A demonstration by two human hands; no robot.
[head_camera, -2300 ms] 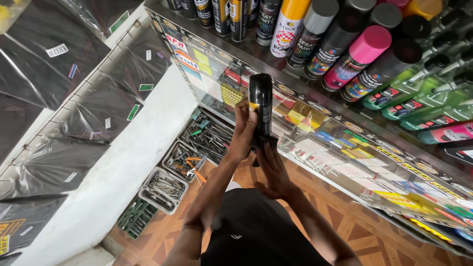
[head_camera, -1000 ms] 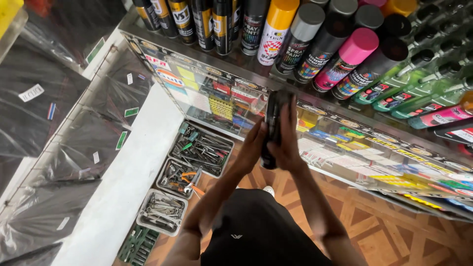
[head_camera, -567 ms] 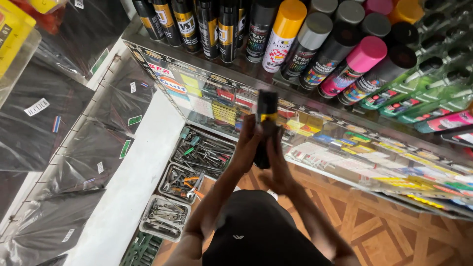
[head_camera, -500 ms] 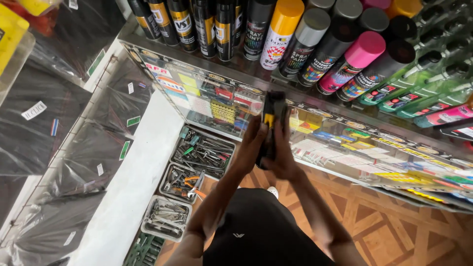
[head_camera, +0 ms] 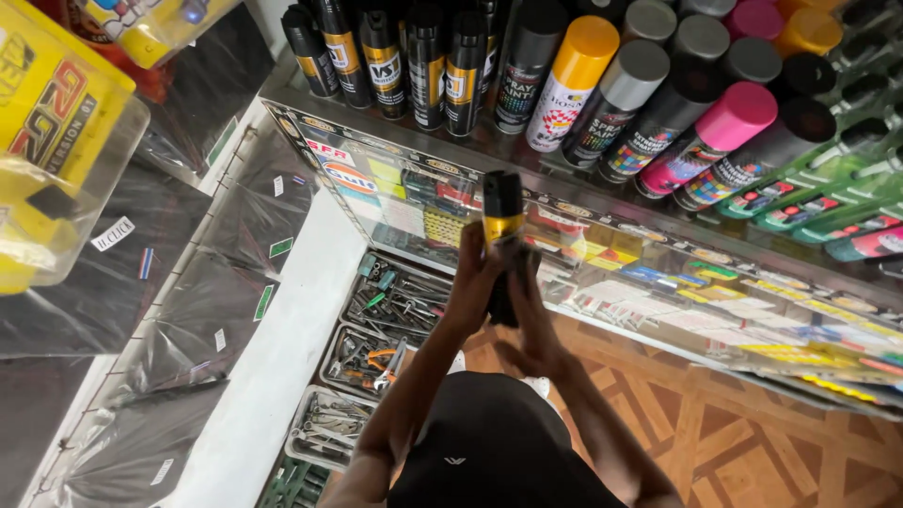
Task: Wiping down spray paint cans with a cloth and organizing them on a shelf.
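A glass counter [head_camera: 658, 292] is running under a shelf of spray cans [head_camera: 649, 85], with tool trays [head_camera: 376, 329] sitting below. Between them, the left hand [head_camera: 475, 282] and right hand [head_camera: 529, 315] are gripping 1 black can [head_camera: 500, 226] upright, fingers wrapping it closed.

held black-and-yellow spray can [head_camera: 501, 212]: 1 | hands on it: 2 | pink-capped cans [head_camera: 722, 127], 1 o'clock: 2 | tool trays [head_camera: 362, 362], 7 o'clock: 4
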